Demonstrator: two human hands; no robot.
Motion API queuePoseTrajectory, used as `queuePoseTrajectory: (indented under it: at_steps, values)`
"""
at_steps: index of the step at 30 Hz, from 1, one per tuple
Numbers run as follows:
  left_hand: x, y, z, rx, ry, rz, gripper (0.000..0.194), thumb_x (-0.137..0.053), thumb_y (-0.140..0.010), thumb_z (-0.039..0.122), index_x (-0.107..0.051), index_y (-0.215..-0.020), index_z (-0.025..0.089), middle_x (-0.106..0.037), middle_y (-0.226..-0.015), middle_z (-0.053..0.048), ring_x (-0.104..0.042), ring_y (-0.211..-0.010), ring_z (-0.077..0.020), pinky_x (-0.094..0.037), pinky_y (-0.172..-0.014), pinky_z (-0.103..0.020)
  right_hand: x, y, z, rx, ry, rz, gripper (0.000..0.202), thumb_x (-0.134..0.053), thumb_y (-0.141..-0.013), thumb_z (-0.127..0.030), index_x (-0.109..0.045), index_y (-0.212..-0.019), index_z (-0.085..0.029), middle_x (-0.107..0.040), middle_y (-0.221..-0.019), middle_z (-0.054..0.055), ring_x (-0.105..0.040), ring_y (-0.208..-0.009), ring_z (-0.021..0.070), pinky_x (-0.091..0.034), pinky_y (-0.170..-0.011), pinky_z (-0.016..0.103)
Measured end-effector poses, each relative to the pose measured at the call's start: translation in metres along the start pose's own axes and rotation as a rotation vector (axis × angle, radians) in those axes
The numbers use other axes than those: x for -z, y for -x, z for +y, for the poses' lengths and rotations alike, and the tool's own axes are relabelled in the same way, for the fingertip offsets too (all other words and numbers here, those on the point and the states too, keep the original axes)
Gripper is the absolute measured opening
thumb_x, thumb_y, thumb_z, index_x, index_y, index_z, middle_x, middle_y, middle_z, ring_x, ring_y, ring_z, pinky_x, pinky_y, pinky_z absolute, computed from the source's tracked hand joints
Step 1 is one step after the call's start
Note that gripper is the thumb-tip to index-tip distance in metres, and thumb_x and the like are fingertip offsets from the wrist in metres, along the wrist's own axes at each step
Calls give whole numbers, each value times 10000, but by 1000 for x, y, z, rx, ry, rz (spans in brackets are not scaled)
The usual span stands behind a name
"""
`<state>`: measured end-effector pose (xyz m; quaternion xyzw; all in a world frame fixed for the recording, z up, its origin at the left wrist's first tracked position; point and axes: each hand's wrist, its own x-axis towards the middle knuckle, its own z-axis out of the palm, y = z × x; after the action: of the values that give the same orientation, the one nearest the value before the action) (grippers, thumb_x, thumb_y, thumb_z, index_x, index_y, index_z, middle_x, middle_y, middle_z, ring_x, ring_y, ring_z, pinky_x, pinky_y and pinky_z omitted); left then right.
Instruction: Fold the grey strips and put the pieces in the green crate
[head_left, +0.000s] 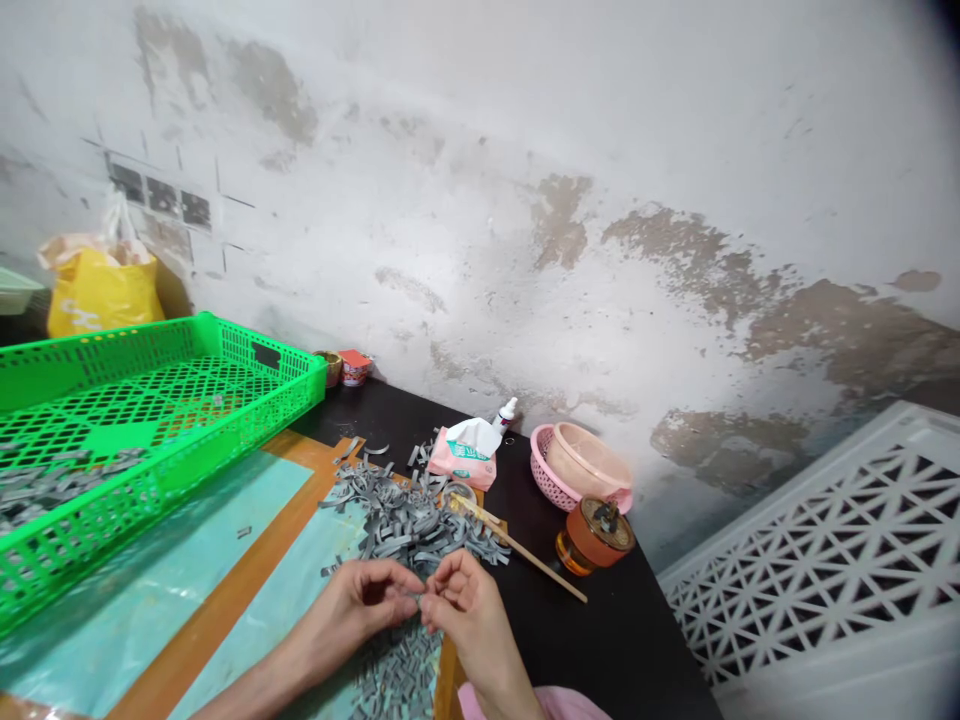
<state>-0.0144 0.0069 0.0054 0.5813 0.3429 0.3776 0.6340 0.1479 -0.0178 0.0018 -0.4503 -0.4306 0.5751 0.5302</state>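
My left hand (375, 592) and my right hand (469, 605) meet fingertip to fingertip over the table. Both are closed in a pinch. Whatever sits between the fingertips is tiny and mostly covered, so I cannot make it out. Just beyond them lies a heap of curved grey strips (412, 520). Below and between my wrists spreads a layer of small, short grey pieces (397, 675) on the work surface. A thin wooden stick (544, 570) rests at the heap's right side, beside a roll of tape (459, 491).
A green plastic crate (262, 425) with grey pieces (75, 480) stands at left on a taped blue-green sheet (292, 560). Behind the heap are a tissue pack (461, 465) and small bottle (506, 412). Pink baskets (585, 460), an amber jar (592, 540) and a white crate (832, 560) are right.
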Motion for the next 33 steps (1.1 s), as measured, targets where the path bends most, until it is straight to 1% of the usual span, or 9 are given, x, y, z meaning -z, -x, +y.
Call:
queuePoseTrajectory:
  at_steps: [4,6,9,12,14,16,19,26,33]
  values:
    - [2,1,3,-153,-205,48,173,-744,-755,363,-807,-753,202,-727,-758,-77,-652,-765,-236,-457,-722,-313,-2,5,-9,-26,-106,-38,305,-784,-603,-220,-508,-729,-189,-592,-635,-49,-513,-503,86,-388,-522,209]
    - [0,2,2,-187,-175,81,161,-756,-745,367,-817,-759,219,-698,-760,-69,-643,-765,-234,-462,-722,-317,-4,7,-10,-36,-172,-58,310,-793,-614,-236,-516,-747,-186,-601,-655,-45,-503,-510,80,-381,-531,209]
    - [-4,3,0,-178,3,105,162,-784,-714,377,-818,-750,223,-630,-766,-49,-641,-706,-218,-493,-681,-326,-7,9,-7,-26,-247,-72,324,-805,-630,-257,-521,-772,-188,-617,-706,-30,-503,-541,83,-378,-538,209]
    - [-7,4,-2,-157,126,69,160,-781,-722,371,-814,-752,218,-565,-788,-27,-643,-630,-194,-524,-651,-345,-10,8,2,33,-252,-68,329,-802,-659,-295,-515,-788,-195,-615,-731,-15,-498,-564,94,-371,-535,213]
    - [-7,4,-3,-168,113,76,148,-780,-728,359,-813,-748,216,-541,-818,-27,-635,-644,-185,-529,-655,-343,-12,7,8,73,-253,-68,326,-794,-677,-321,-509,-781,-199,-590,-720,-20,-474,-561,93,-356,-527,213]
    - [-6,4,-4,-189,60,107,131,-784,-728,341,-811,-736,214,-532,-851,-35,-619,-714,-191,-525,-680,-330,-13,6,12,100,-278,-68,327,-792,-682,-331,-502,-757,-202,-541,-692,-36,-439,-549,88,-337,-520,211]
    - [-6,4,-3,-212,28,119,128,-785,-730,333,-807,-724,208,-524,-862,-40,-595,-780,-198,-529,-700,-315,-16,7,15,111,-340,-80,342,-801,-672,-331,-490,-727,-200,-489,-675,-47,-404,-548,85,-318,-519,212]
    - [-11,9,6,-232,125,61,156,-757,-755,358,-787,-755,204,-495,-881,-32,-611,-713,-182,-565,-594,-304,-14,6,12,80,-370,-166,389,-820,-672,-351,-469,-739,-199,-505,-691,-42,-408,-545,79,-315,-519,213]
    - [-7,9,4,-227,41,52,186,-756,-745,391,-787,-740,208,-516,-860,-39,-589,-768,-204,-547,-624,-301,-12,6,10,29,-391,-196,428,-841,-663,-318,-434,-727,-203,-507,-691,-47,-431,-548,76,-286,-499,199]
